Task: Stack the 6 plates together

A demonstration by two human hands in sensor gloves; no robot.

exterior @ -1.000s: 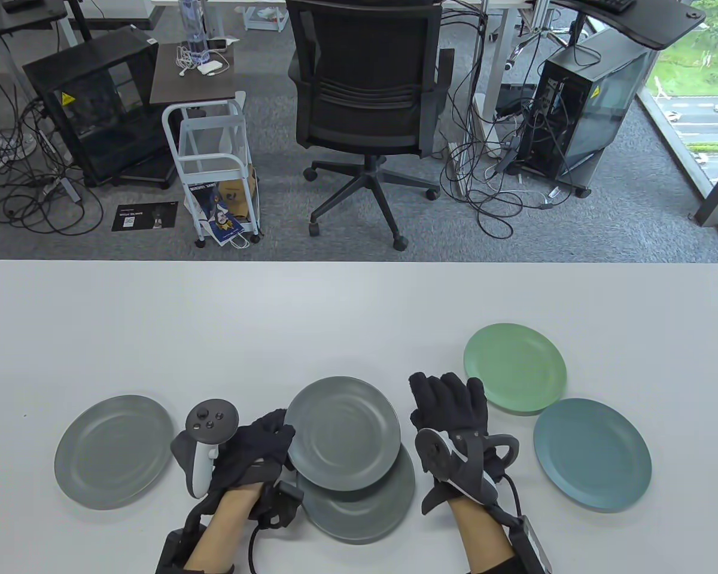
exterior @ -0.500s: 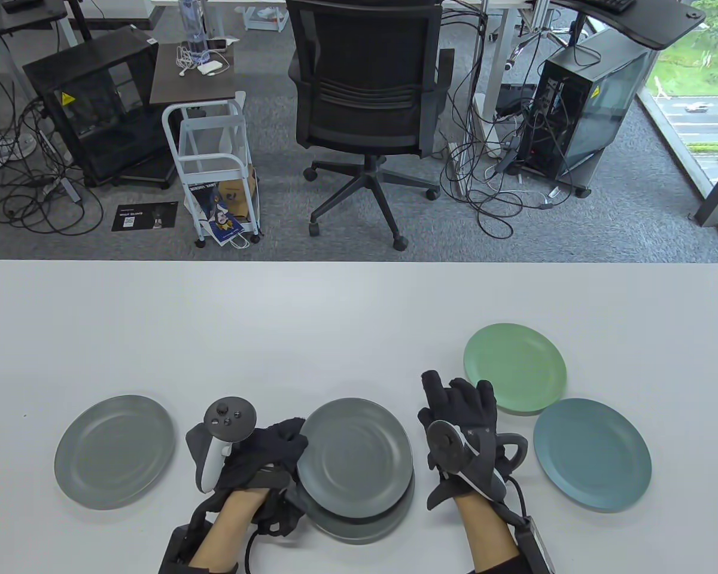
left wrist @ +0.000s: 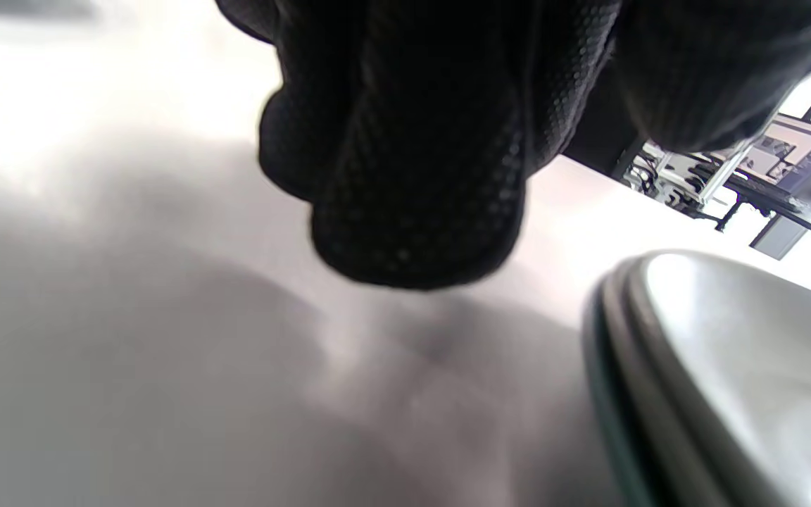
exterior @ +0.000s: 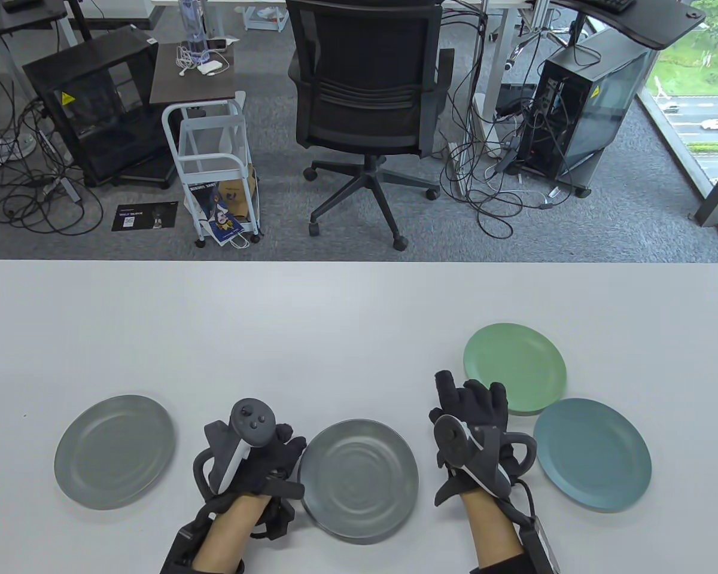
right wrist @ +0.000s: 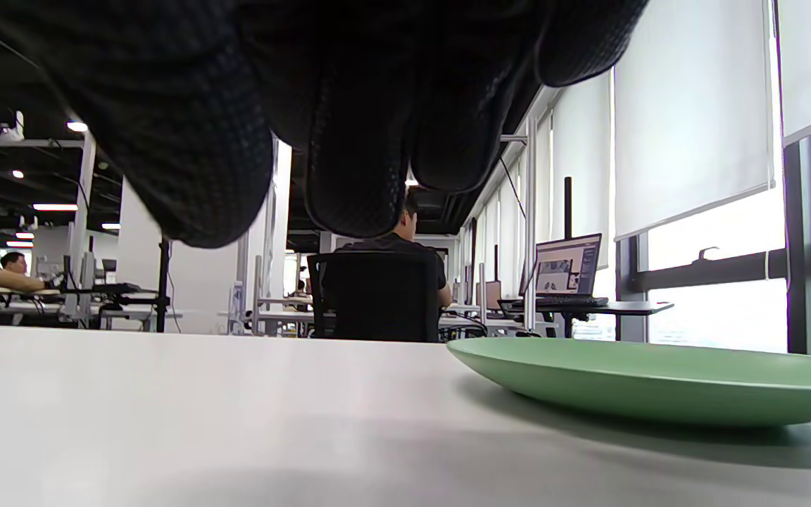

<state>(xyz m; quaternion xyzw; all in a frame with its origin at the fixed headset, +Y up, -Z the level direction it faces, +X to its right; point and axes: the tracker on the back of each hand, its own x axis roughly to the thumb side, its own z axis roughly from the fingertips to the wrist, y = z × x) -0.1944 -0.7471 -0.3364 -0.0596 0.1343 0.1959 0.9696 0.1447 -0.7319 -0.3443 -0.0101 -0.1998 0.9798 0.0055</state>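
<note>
Resting just beside the grey plate stack (exterior: pixel 359 480), the left hand (exterior: pixel 257 463) has curled fingers, with no contact visible. The right hand (exterior: pixel 472 436) lies flat, fingers spread and holding nothing, near the green plate (exterior: pixel 514 366).

We see a white table (exterior: pixel 275 335) carrying a grey plate (exterior: pixel 114 451) at 9 o'clock, stacked grey plates (exterior: pixel 359 480) at 6, green plate (exterior: pixel 514 368) and teal plate (exterior: pixel 592 454) at 3.
</note>
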